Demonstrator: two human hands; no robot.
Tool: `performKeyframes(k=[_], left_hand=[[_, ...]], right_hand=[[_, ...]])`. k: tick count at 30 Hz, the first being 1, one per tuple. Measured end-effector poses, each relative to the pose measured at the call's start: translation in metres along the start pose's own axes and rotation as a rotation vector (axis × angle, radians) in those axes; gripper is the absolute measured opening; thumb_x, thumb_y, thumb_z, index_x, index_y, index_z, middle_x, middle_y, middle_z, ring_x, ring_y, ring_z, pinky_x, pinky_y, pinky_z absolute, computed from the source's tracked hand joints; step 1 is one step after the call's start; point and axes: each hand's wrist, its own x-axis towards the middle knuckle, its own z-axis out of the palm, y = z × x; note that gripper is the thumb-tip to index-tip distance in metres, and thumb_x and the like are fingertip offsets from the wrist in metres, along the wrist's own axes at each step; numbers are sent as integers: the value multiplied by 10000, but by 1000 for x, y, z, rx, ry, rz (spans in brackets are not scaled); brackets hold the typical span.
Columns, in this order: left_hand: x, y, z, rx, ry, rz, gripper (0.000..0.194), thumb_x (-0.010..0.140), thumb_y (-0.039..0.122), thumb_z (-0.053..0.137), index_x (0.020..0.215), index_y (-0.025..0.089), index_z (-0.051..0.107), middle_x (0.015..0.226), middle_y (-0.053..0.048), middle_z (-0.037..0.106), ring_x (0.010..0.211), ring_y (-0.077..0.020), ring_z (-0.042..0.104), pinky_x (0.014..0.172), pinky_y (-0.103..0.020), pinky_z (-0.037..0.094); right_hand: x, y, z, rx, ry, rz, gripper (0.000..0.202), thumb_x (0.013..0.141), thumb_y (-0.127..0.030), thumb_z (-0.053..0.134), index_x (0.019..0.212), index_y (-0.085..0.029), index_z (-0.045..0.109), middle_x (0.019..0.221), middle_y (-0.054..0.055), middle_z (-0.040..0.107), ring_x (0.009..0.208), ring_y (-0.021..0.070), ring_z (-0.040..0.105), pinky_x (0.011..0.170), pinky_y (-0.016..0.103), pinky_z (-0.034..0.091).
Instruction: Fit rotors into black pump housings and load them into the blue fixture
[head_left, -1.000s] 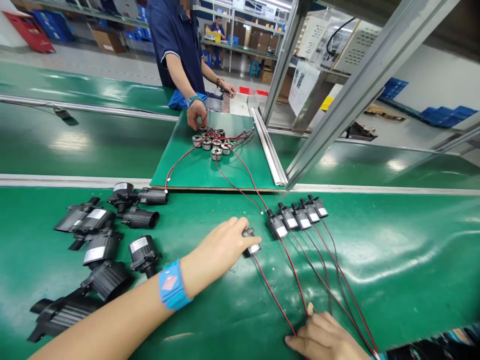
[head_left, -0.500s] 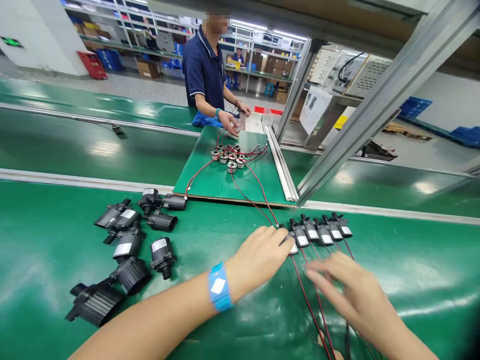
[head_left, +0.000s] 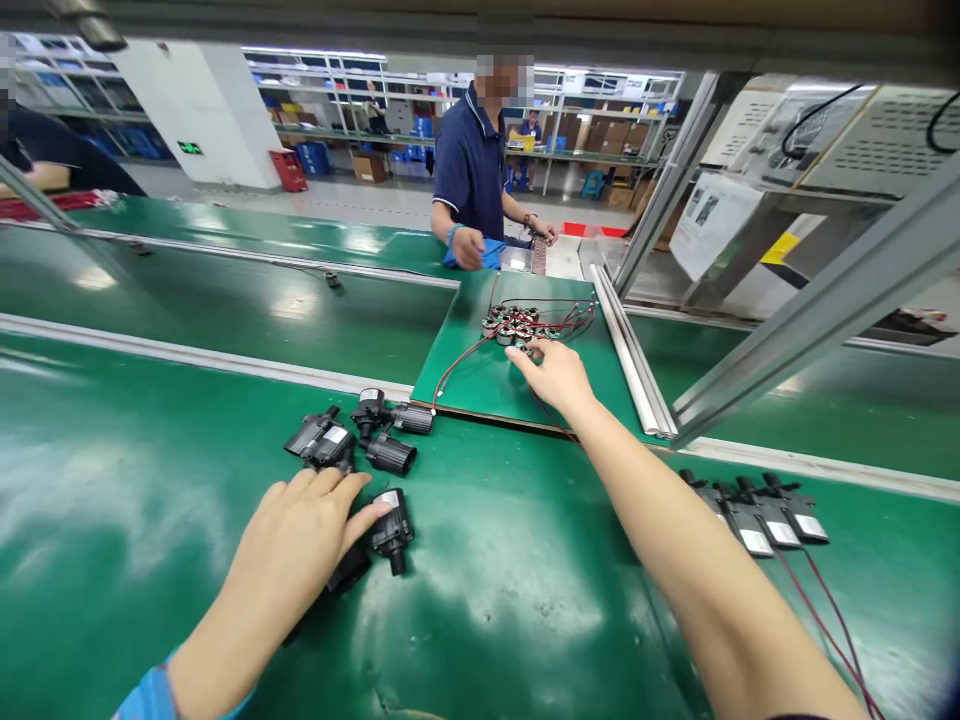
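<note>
The step in hand looks like a reach for parts with both hands at once. The left hand (head_left: 304, 530) is loosely spread over the loose black housings (head_left: 392, 455) on the left side of the table (head_left: 525, 580), its thumb at the label of the nearest housing. The right hand (head_left: 559, 375) reaches over the near part of the green board (head_left: 480, 380), thumb and forefinger curled about a small motor at the near side of the motor cluster (head_left: 506, 335); whether they pinch it, I cannot tell.

The next move seems to call for a firm grip on one housing and one motor, lifting the motor so its red wire comes free of the tangle. The finished-looking wired housings (head_left: 776, 530) lie in a row near the table's far edge, on the right. A co-worker (head_left: 472, 165) stands beyond the board.
</note>
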Motion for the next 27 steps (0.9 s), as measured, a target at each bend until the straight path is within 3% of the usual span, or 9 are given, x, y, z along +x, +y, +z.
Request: performKeyframes(k=[3, 6, 10, 14, 18, 20, 22, 27], left_hand=[[3, 16, 6, -47, -37, 35, 361, 954, 516, 528, 1031, 210, 702, 871, -88, 678, 853, -306, 633, 688, -379, 443], [2, 35, 15, -223, -24, 85, 256, 959, 442, 547, 1046, 232, 665, 983, -86, 642, 832, -275, 647, 718, -389, 494], [-4, 68, 19, -591, -34, 176, 144, 994, 339, 489, 958, 247, 593, 1215, -83, 585, 812, -192, 677, 695, -312, 542], [0, 101, 7, -1031, -15, 218, 59, 985, 305, 533, 957, 254, 521, 1138, -39, 645, 930, -178, 676, 807, -289, 547], [10, 121, 7, -1327, -18, 124, 326, 901, 307, 684, 1170, 275, 502, 1211, -48, 664, 1103, -201, 652, 945, -331, 532], [10, 124, 15, -1395, -62, 76, 450, 860, 296, 736, 1239, 287, 493, 1224, -39, 669, 1119, -205, 655, 964, -345, 536], [7, 124, 22, -1413, -92, 42, 454, 833, 301, 767, 1220, 285, 530, 1209, -31, 678, 1110, -210, 660, 965, -354, 541], [0, 125, 25, -1400, -76, 44, 415, 801, 350, 798, 1156, 267, 600, 1131, -33, 679, 1041, -216, 668, 902, -350, 571]], right_hand=[[12, -14, 11, -76, -16, 12, 609, 895, -651, 552, 1216, -144, 657, 1193, 175, 623, 1079, 310, 623, 921, 396, 475], [19, -15, 19, -114, -15, 17, 439, 911, -416, 611, 1242, -129, 631, 1222, 179, 587, 1084, 300, 616, 931, 382, 468], [22, -7, 25, -99, 0, 29, 304, 929, -228, 565, 1212, -130, 615, 1246, 159, 586, 1086, 260, 611, 932, 345, 453], [19, -5, 25, -61, -17, -5, 258, 939, -199, 569, 1190, -146, 589, 1136, 90, 668, 1041, 213, 624, 907, 302, 453], [10, -6, 20, -67, -22, 0, 419, 928, -249, 628, 1321, -136, 537, 1226, 122, 644, 1071, 221, 620, 886, 304, 458], [-2, -7, 12, -82, -43, -1, 399, 922, -305, 654, 1287, -154, 596, 1217, 126, 648, 1054, 228, 628, 872, 305, 458], [-25, -9, -2, -105, -82, -33, 346, 908, -384, 680, 1196, -192, 673, 1127, 100, 679, 986, 226, 647, 824, 297, 459], [-126, -22, -56, -5, -139, -252, 430, 862, -559, 690, 1146, -237, 704, 920, 38, 688, 803, 174, 655, 693, 261, 445]])
